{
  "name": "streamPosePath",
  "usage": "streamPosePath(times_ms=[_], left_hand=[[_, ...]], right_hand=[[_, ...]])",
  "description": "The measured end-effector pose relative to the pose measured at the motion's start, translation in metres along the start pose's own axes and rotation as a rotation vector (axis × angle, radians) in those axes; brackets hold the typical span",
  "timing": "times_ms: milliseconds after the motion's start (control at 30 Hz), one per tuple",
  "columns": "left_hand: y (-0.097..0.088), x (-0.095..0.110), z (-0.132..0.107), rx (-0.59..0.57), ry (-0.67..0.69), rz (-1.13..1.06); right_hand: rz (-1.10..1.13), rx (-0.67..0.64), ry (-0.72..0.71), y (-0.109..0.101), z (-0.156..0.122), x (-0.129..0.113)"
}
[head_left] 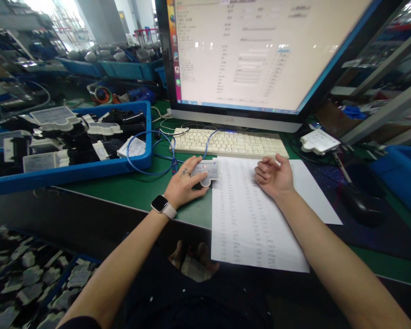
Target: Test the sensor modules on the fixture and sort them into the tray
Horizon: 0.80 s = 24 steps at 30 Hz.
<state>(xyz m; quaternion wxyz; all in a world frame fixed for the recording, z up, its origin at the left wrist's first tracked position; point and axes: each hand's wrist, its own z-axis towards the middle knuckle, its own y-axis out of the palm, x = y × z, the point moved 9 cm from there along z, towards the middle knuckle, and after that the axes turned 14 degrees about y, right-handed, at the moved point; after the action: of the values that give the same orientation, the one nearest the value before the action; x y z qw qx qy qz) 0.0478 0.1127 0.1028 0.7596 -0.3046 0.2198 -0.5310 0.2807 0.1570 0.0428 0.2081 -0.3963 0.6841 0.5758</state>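
My left hand (187,179), with a ring and a watch, is closed on a small white labelled electronic module (210,170) at the left edge of the printed sheets. The thumb lies over the module's face, where a small red light glows. A blue cable (147,173) loops by it to a plug (174,167) next to my fingers. Over the printed list (246,219) rests my right hand (273,176), its fingers curled in and thumb raised, with nothing visible in it. Just behind the sheets lies a white keyboard (226,142).
A large monitor (233,119) stands behind the keyboard. At left, a blue tray (137,162) holds many black and white modules; more fill crates (30,278) below the table. To the right are a black mouse (361,198), another white module (318,140) and a blue bin (402,171).
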Motion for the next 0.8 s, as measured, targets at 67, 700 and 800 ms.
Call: streamPosePath(times_ms=[67,700,800], left_hand=[[0.0000,-0.0001,-0.0002,-0.004,-0.003,0.001],[-0.0014,0.0000,-0.0006,-0.008,-0.022,0.005],[-0.0021,0.0008,-0.0005,-0.001,-0.017,0.005]], right_hand=[[0.007,-0.040,-0.010,0.0018,-0.0007,-0.0012],[0.035,-0.053,0.003,0.0004,-0.0020,-0.0012],[0.044,-0.060,0.001,0.0002,-0.0016,-0.0008]])
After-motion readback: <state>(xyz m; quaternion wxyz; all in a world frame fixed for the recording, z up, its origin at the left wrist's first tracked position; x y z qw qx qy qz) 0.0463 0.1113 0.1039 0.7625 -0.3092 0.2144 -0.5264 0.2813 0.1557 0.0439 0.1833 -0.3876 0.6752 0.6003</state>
